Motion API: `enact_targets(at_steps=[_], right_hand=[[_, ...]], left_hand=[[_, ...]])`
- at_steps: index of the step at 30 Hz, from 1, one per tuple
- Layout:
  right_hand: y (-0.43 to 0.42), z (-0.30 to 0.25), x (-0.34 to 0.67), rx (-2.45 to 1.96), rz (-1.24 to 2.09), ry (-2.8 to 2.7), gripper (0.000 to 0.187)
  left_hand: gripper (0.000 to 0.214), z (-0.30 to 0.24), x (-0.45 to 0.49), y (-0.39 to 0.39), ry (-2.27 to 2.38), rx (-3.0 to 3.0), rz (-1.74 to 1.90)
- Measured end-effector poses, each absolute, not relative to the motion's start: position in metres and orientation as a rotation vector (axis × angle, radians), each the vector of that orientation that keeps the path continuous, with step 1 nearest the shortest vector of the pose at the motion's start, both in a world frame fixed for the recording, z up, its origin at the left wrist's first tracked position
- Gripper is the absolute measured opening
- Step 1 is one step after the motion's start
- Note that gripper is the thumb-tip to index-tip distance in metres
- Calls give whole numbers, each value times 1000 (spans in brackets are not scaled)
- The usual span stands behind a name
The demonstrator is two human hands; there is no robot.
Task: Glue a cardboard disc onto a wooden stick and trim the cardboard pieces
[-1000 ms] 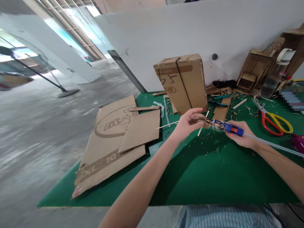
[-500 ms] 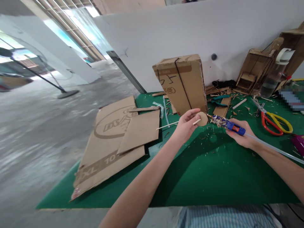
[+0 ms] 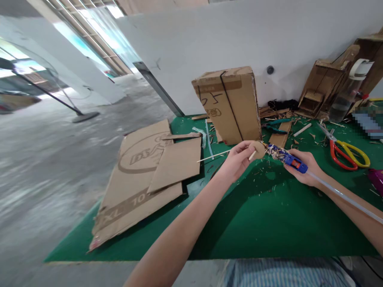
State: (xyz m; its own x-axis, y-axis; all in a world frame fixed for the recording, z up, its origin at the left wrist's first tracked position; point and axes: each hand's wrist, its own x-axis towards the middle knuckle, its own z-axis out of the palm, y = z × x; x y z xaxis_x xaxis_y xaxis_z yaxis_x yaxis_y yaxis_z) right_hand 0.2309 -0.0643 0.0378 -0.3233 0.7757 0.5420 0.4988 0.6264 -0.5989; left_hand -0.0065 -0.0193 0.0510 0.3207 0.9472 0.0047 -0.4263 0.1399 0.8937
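Observation:
My left hand [image 3: 237, 161] pinches a small round cardboard disc [image 3: 259, 150] with a short pale stick [image 3: 253, 155] against its face. A thin wooden stick [image 3: 213, 156] juts out to the left from behind that hand. Wrapped around a blue hot glue gun [image 3: 295, 162] is my right hand [image 3: 308, 170]. Shavings cling to the gun's front, and its nozzle meets or nearly meets the disc's right edge; I cannot tell which. From the gun's back end runs a long translucent glue stick [image 3: 341, 190] over my right forearm.
A tall cardboard box [image 3: 231, 105] stands just behind my hands. Flat cardboard sheets [image 3: 176, 165] lie at left. Pliers [image 3: 277, 126], scissors [image 3: 344, 150], a clear bottle [image 3: 344, 99] and scraps are at right on the green tabletop [image 3: 254, 227]. A white wall [image 3: 203, 40] rises behind.
My left hand has shifted slightly right and down with the disc, which has turned a little. The glue gun has rolled slightly in my right hand, staying at the disc's edge.

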Motion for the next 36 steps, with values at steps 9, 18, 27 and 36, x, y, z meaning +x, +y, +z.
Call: enact_targets(at_steps=[9, 18, 27, 36], right_hand=[[-64, 37, 228, -1201, 584, -1770, 16], [-52, 34, 215, -1146, 1191, -1135, 44], [-56, 35, 206, -1074, 1389, -1003, 43], [-51, 33, 212, -1055, 1433, -871, 44]], left_hand=[[13, 47, -10, -11, 673, 841, 1217], [36, 55, 3, -32, 921, 1440, 1157], [40, 47, 11, -40, 835, 1606, 943], [40, 45, 11, -43, 720, 1695, 896]])
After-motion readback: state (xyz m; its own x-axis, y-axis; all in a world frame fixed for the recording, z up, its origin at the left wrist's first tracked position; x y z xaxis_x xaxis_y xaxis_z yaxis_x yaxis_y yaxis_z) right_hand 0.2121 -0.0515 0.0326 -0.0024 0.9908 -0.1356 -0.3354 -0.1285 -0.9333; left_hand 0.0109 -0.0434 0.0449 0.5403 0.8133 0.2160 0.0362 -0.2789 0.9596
